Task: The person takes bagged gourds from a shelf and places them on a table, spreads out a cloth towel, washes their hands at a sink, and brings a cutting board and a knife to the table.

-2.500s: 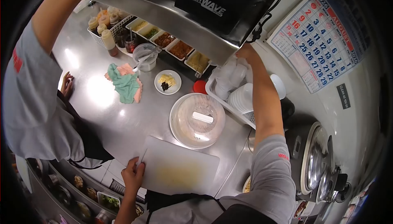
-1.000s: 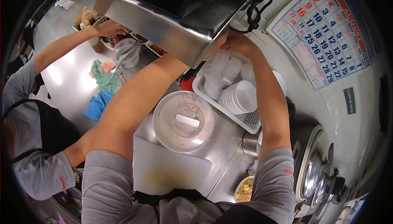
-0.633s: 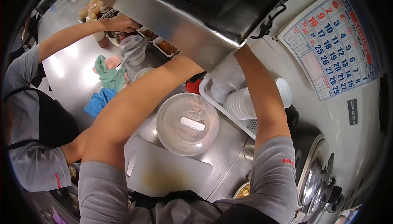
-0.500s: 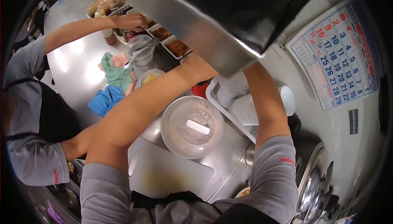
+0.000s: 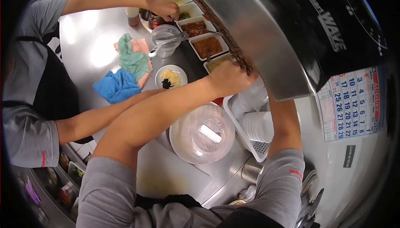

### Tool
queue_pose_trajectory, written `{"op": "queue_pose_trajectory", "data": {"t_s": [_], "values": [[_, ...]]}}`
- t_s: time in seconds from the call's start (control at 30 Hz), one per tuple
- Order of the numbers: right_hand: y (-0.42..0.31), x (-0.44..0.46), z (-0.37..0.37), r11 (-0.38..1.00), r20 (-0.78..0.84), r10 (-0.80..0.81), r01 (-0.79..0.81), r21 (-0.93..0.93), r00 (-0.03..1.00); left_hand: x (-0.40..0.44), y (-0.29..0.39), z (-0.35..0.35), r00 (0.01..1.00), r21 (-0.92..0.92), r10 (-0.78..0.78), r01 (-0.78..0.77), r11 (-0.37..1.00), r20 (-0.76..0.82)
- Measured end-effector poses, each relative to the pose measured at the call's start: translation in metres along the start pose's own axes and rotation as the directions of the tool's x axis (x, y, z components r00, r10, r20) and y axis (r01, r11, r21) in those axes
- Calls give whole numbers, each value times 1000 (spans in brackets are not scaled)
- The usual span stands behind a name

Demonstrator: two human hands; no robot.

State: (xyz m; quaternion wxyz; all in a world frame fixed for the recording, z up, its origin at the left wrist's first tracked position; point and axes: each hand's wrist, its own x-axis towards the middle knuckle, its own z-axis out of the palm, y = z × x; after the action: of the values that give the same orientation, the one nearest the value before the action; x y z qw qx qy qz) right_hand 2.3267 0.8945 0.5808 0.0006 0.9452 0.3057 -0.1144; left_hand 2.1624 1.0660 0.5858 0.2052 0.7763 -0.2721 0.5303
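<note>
My left hand [image 5: 233,78] is closed beneath the front edge of the steel shelf [image 5: 266,32], beside the end of a dark brown strip; what it grips cannot be made out. Beyond the shelf's right end my right forearm [image 5: 285,124] reaches up, its hand hidden. Small rectangular trays of food [image 5: 207,47] line up left of my left hand. Below my left forearm, a clear domed cover with a white handle [image 5: 210,133] sits on a round dish. A white basket [image 5: 254,144] holds stacked white bowls [image 5: 257,127] and clear plastic containers.
A co-worker's hand [image 5: 164,8] hovers by the trays; their other arm [image 5: 100,117] passes behind mine. Cloths [image 5: 116,87], a small plate with yellow and black food [image 5: 171,77], a tub with utensils [image 5: 166,40] and a cutting board [image 5: 166,174] lie around. A black appliance [image 5: 333,28] tops the shelf.
Earlier my left hand was on the cutting board; it has since moved up beneath the shelf. The camera view has turned, bringing my left hand and more trays into sight. The co-worker's hand has reached the trays.
</note>
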Motion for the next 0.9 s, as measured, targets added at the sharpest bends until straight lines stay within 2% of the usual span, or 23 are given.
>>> {"op": "queue_pose_trajectory", "data": {"t_s": [0.1,0.2,0.3,0.4,0.5,0.6,0.8,0.9], "values": [[-2,5,-1,1000,38,7,-6,-9,999,-8,1,-2,985,2,-15,15,1000,174],[-2,7,2,1000,66,17,-15,-25,998,-8,2,-9,971,30,-13,5,1000,239],[-4,12,3,999,91,19,-16,-36,996,-4,0,-12,981,63,27,-40,997,193],[-6,18,6,999,119,18,-13,-47,993,1,7,-26,951,105,-36,4,994,308],[-7,21,8,998,122,9,-1,-62,992,4,6,-25,986,84,-42,29,996,163],[-8,25,7,997,113,-4,13,-74,994,2,5,-26,989,88,-4,-9,996,146],[-8,20,-2,986,-34,-83,77,-150,996,-1,5,-17,954,130,-38,-1,991,297],[-6,8,-10,965,-175,-149,104,-239,973,-4,-1,-8,991,80,22,-33,996,135]]}}
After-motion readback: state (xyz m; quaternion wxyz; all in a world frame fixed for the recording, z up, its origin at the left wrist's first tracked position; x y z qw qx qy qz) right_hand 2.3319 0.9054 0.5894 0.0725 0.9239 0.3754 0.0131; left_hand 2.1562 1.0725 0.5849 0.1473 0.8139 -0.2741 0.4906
